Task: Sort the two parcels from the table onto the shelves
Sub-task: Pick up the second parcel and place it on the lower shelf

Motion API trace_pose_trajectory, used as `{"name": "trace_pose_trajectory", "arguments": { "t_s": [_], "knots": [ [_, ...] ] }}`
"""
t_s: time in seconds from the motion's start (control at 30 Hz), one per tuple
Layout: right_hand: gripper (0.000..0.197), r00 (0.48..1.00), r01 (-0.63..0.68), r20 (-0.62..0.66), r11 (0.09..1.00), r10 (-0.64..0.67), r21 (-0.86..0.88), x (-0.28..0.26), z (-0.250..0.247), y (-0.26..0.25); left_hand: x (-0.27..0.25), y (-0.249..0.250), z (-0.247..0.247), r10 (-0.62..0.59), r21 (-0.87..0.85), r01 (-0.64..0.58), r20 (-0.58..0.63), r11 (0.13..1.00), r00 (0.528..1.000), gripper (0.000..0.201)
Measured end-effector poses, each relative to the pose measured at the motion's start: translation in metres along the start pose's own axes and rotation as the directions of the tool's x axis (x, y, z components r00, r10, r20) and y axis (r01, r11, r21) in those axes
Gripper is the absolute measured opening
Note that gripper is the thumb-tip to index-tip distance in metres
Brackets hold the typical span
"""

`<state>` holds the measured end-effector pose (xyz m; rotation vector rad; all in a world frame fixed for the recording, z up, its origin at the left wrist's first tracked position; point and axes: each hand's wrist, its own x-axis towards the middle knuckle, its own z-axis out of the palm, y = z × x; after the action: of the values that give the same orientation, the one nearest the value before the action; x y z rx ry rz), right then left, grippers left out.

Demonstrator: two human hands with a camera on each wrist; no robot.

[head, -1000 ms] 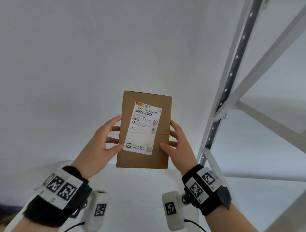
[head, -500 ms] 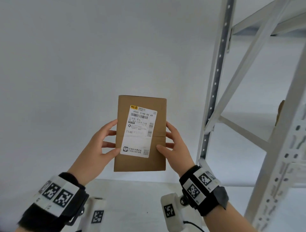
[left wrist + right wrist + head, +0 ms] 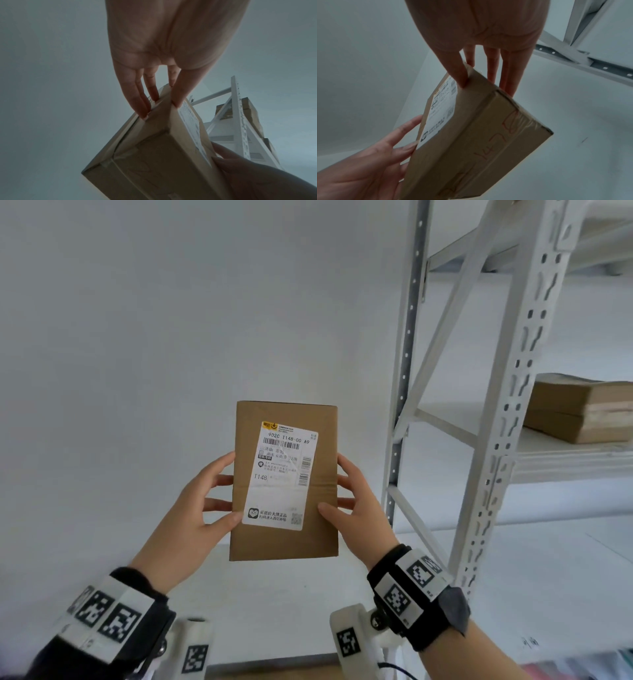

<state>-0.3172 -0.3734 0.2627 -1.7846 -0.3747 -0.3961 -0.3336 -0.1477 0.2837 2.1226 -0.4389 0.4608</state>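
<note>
Parcel [image 3: 284, 481] upright between left hand [image 3: 191, 518] and right hand [image 3: 359, 508], both apparently pinching its sides.

Parcel [image 3: 284, 481] upright, mid-air, centre of head view — label [image 3: 281, 475] on the near face. Left hand [image 3: 191, 525] on its left edge, right hand [image 3: 356, 508] on its right edge, thumbs on the front, fingers round the back. Bench [image 3: 291, 594] below & behind the parcel. Shelf rack [image 3: 493, 419] stands to the right w/ stacked boxes [image 3: 582, 409] on a shelf, well apart from the parcel. Wall behind.
</note>
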Motion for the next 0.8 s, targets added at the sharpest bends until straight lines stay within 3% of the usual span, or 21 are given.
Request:
{"name": "trace_pose_trajectory", "arguments": {
  "t_s": [0.47,0.8],
  "knots": [
    [0.067,0.984,-0.052,-0.173,0.996,0.040,-0.069,-0.068,-0.090,-0.022,-0.014,0.068,0.063,0.121,-0.033,-0.118,0.098,0.992,0.988,0.071],
    [0.067,0.971,-0.060,-0.238,0.993,0.033,-0.106,-0.116,-0.230,-0.019,-0.021,0.161,0.171,0.187,-0.116,-0.172,0.136,0.978,0.973,0.071]
  ]
}}
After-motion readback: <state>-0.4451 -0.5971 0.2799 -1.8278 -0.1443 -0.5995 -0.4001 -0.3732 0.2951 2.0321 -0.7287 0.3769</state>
